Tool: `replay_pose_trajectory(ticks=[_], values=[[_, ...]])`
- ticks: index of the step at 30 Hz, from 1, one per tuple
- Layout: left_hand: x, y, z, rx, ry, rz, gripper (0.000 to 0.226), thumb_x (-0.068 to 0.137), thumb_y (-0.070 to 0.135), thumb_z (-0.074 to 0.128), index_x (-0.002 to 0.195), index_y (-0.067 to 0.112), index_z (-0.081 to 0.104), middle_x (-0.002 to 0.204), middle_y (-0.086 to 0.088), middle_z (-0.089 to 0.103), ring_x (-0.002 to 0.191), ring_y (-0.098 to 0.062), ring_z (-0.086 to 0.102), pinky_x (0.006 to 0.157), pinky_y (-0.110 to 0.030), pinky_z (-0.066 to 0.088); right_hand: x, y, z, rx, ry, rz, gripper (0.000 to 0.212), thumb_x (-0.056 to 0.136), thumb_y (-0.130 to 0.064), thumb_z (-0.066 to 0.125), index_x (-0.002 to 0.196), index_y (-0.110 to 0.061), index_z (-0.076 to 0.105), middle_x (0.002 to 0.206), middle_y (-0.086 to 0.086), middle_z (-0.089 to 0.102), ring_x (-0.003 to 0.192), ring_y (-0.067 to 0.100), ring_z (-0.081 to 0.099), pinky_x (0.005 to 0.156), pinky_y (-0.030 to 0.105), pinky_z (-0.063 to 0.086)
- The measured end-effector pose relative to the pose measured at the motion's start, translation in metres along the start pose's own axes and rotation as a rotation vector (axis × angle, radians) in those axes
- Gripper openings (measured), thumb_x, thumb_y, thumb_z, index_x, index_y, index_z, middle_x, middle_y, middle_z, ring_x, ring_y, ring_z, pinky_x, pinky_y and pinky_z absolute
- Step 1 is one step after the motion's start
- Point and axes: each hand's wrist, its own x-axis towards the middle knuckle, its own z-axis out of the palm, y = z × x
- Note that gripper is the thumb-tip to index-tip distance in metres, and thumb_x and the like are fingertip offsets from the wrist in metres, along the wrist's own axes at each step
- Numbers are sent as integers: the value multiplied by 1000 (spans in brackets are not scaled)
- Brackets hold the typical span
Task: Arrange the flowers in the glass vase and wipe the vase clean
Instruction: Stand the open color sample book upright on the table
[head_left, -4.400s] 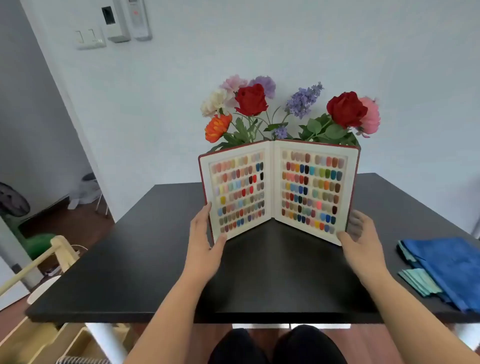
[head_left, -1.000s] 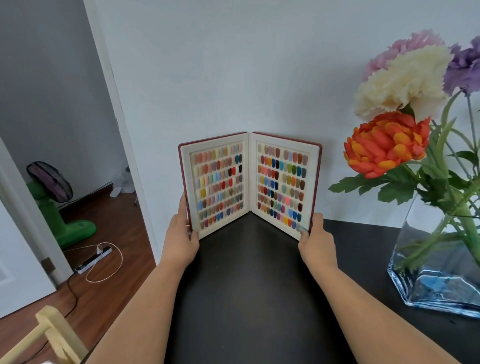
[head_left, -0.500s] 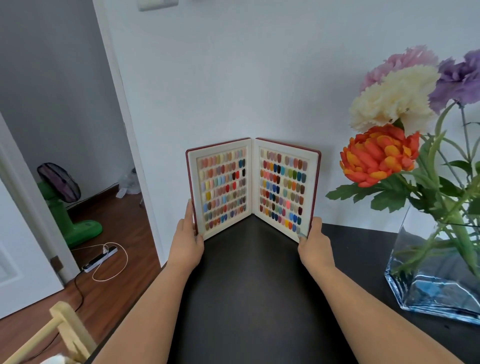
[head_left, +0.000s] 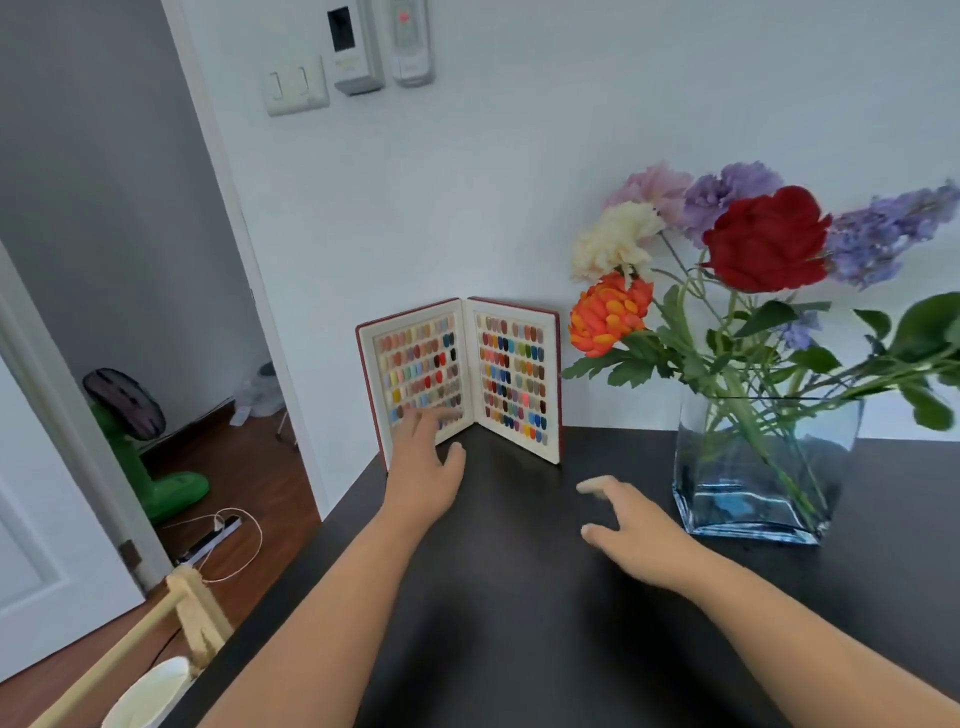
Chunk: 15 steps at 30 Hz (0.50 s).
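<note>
Left hand (head_left: 423, 470) and right hand (head_left: 631, 525), both with fingers spread and holding nothing, above the black table (head_left: 519, 649). Left of the glass vase (head_left: 763, 467) of flowers (head_left: 769, 239), the swatch book (head_left: 460, 376) stands open

The left hand (head_left: 423, 480) has motion-blurred fingers that cover the lower swatches of the colour chart book (head_left: 460, 376), so contact cannot be told. The right hand (head_left: 636, 525) is blurred at its fingertips. The leaves (head_left: 930, 332) and lavender sprig (head_left: 893, 234) run off the right edge. The wall panels (head_left: 382, 44) are cut at the top.
</note>
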Motion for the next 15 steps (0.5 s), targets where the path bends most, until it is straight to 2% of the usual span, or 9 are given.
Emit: replay_pose_trajectory(ticks=[3, 5, 6, 9, 10, 12, 15], values=[[-5, 50, 3, -113, -29, 131, 27, 89, 18, 58, 107, 37, 56, 119, 16, 47, 110, 2, 43, 94, -15, 32, -45, 9, -34, -10, -37, -53, 30, 89, -32, 58, 109, -50, 48, 125, -17, 50, 118, 2, 46, 97, 23, 37], [-11, 81, 8, -186, -60, 192, 25, 89, 16, 58, 103, 37, 59, 116, 13, 51, 106, 11, 45, 82, -3, 31, -72, 18, -61, 1, -5, -48, 24, 89, -30, 59, 101, -50, 53, 114, -22, 57, 109, -4, 52, 94, 23, 43], [-15, 96, 12, -217, -73, 222, 25, 89, 16, 59, 101, 37, 61, 113, 13, 53, 103, 14, 46, 78, -1, 32, -84, 24, -75, 12, 25, -36, 23, 89, -29, 59, 98, -50, 56, 106, -23, 61, 101, -7, 55, 89, 22, 45], [-26, 131, 29, -339, -151, 203, 22, 89, 17, 59, 96, 38, 63, 107, 18, 58, 96, 5, 55, 80, -9, 40, -114, 42, -115, 87, 173, 16, 19, 88, -23, 60, 92, -41, 64, 85, -10, 69, 81, 5, 64, 78, 26, 49], [-29, 140, 36, -380, -182, 169, 22, 89, 17, 60, 93, 39, 63, 106, 19, 59, 95, 7, 55, 77, -7, 39, -121, 49, -127, 137, 235, 41, 19, 88, -18, 60, 91, -35, 66, 81, -4, 71, 77, 11, 66, 77, 29, 50], [-34, 155, 51, -444, -239, 90, 20, 90, 20, 62, 89, 40, 64, 103, 19, 61, 90, 10, 55, 72, -4, 38, -132, 61, -149, 255, 362, 104, 20, 89, -9, 56, 91, -24, 69, 77, 2, 73, 72, 17, 68, 76, 34, 53], [-39, 171, 72, -531, -297, -41, 11, 90, 28, 63, 92, 38, 67, 104, 14, 64, 93, 2, 57, 73, -12, 39, -140, 75, -176, 443, 535, 183, 19, 91, -4, 51, 96, -10, 68, 76, 7, 70, 67, 20, 64, 68, 32, 52]])
